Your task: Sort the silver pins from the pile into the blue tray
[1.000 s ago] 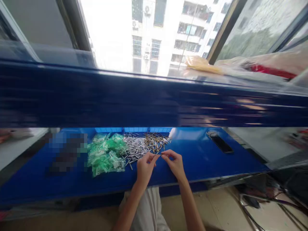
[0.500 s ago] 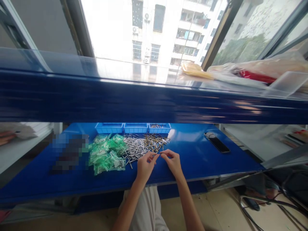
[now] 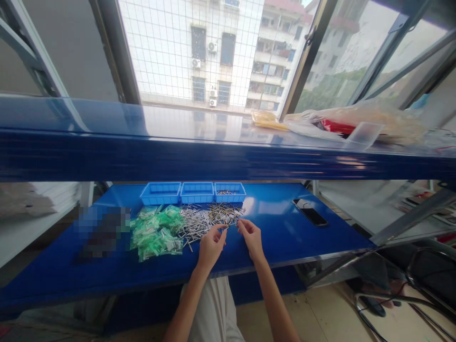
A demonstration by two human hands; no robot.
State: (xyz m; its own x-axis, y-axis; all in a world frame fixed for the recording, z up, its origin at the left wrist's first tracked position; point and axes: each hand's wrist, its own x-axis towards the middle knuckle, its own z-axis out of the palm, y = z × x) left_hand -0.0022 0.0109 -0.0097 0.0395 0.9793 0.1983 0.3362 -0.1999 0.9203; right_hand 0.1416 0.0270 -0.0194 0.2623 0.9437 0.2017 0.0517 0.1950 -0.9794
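Observation:
My left hand (image 3: 211, 247) is closed in a pinch in front of the metal pile. A short dark metal piece shows at its fingertips, but whether it is gripped or lies behind them is unclear. Slightly apart from it on the right, my right hand (image 3: 252, 238) pinches thumb against forefinger; anything between them is too small to name. Just beyond both hands lie thin silver metal pins (image 3: 196, 223) and brass-and-dark pins (image 3: 225, 212), heaped side by side. Green-tinted plastic bags (image 3: 156, 232), some with silver pieces inside, are piled left of the pins.
Three blue bins (image 3: 196, 192) stand in a row behind the piles; the right one holds several pins. A black phone (image 3: 309, 212) lies on the blue table (image 3: 285, 237) to the right. Overhead, a blue shelf (image 3: 199, 159) crosses the view, carrying plastic bags (image 3: 320, 124).
My hands have moved apart from fingertips nearly touching, leaving a small gap between them. The view has tilted up a little, showing more of the bins and the window.

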